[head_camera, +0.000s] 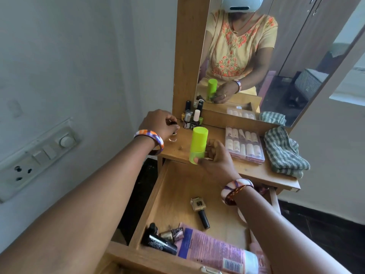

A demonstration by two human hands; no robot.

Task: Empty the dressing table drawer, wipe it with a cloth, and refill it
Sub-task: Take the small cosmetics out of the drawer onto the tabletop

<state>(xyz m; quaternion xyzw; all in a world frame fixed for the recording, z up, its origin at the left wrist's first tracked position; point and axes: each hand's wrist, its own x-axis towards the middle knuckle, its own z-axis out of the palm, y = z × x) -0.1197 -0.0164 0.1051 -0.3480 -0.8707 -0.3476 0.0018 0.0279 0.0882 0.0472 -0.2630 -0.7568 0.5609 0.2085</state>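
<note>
Head view of a wooden dressing table (254,171) with its drawer (177,194) pulled open below the top. The right hand (214,157) curls around the lower part of an upright lime-green bottle (198,145) at the front edge of the tabletop. The left hand (161,123) pinches the dark cap of a small clear bottle (173,136) standing near the table's left edge. A cluster of nail-polish bottles (192,116) stands against the mirror frame; a clear box of artificial nails (245,144) and a folded checked cloth (284,153) lie to the right. Inside the drawer lie a gold nail-polish bottle (199,211), a black tube (160,243), a gold-capped item (172,233) and a pink tube (219,252).
</note>
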